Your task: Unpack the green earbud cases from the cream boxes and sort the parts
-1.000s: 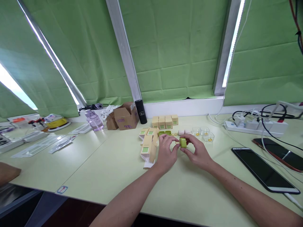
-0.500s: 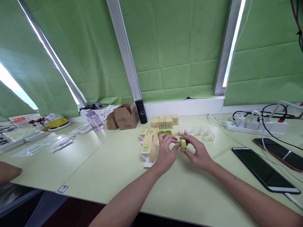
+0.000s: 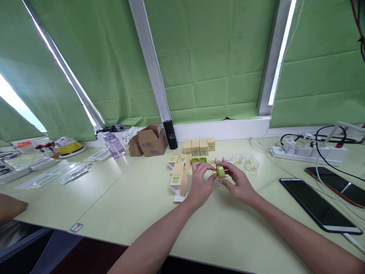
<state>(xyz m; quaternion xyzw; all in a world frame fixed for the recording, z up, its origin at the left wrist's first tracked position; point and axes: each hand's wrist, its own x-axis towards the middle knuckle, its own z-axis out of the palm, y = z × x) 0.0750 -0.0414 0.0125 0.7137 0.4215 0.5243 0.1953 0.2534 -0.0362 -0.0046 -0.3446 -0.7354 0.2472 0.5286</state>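
A small, shiny green case-like piece (image 3: 220,171) is raised over the table between my two hands, tilted. My right hand (image 3: 236,182) grips it from the right with bent fingers and thumb. From the left, my left hand (image 3: 202,182) pinches close against it; a thin pale bit shows at its fingertips, too small to name. Open small cartons (image 3: 176,180) with green windows lie beside my left wrist. Behind the hands are more green pieces (image 3: 202,160), pinkish-white round pieces (image 3: 219,159) and clear cups (image 3: 252,165) with yellow centres.
Closed small cartons (image 3: 195,147) stand farther back. A cardboard box (image 3: 152,141), a black cylinder (image 3: 170,135) and a purple bottle (image 3: 114,145) are at the wall. Phones (image 3: 319,203), cables and a power strip (image 3: 308,154) occupy the right. Another person's arm (image 3: 11,209) shows at left.
The green piece has turned and tilted between my fingers. Both hands have shifted only slightly, and the things on the table stay put.
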